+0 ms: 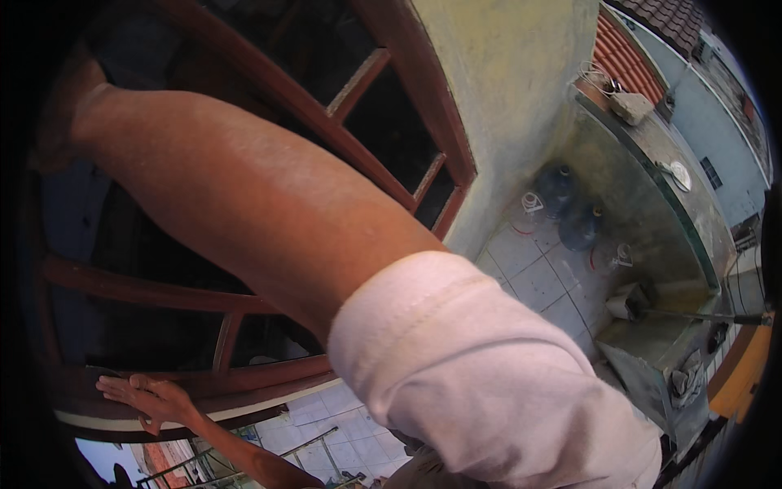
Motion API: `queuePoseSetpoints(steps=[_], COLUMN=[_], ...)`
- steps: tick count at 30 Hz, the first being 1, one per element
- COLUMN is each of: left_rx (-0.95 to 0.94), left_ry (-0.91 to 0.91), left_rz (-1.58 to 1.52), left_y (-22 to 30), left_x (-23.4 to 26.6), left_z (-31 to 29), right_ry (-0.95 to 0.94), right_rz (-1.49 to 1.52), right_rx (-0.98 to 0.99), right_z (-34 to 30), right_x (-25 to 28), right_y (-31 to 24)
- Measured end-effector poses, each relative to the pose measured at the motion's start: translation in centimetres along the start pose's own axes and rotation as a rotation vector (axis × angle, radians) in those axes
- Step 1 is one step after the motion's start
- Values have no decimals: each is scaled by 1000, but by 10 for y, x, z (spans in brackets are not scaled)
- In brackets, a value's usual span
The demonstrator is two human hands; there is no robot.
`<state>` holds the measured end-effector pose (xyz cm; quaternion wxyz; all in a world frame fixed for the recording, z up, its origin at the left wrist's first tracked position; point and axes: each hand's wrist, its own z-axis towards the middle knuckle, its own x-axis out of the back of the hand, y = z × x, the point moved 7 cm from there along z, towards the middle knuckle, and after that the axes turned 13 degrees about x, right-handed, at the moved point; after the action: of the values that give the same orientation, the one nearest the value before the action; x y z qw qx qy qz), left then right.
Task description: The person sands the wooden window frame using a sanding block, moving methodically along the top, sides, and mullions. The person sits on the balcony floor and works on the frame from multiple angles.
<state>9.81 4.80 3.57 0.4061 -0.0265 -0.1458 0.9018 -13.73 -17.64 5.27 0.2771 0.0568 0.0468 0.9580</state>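
My right arm, in a rolled pale pink sleeve (489,367), stretches across the view to the upper left. My right hand (69,122) is at the dark rim beside the window, and its fingers are too dark to make out. My left hand (155,399) lies with fingers stretched out along the lower rail of a reddish-brown wooden window frame (285,371). Nothing shows in that hand. Dark glass panes (391,138) sit between the frame's bars, partly covered by my right forearm.
Large blue water jugs (580,228) stand on the tiled floor (521,253) beside a low curved wall (652,212). A stone (631,107) and a round white object (678,175) lie on its ledge. Below is a green metal railing (318,440). A concrete basin-like block (643,350) stands at right.
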Motion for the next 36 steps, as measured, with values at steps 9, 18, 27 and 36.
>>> queuePoseSetpoints(steps=[9,18,27,36], left_rx=[375,521,542,489], left_ry=[-232,-14,-15,-53], left_rz=[-336,-311,-408,-538], left_y=[9,-53,-48,-42], left_x=[62,78,66,56], left_z=[-191,-45,-68,-85], right_ry=[141,131,170,138], right_rz=[-219,-189,-226,-231], right_rx=[102,91,137,136], right_z=[48,44,49,47], right_x=[85,69,54,46], right_y=[-42,-13,-11,-15])
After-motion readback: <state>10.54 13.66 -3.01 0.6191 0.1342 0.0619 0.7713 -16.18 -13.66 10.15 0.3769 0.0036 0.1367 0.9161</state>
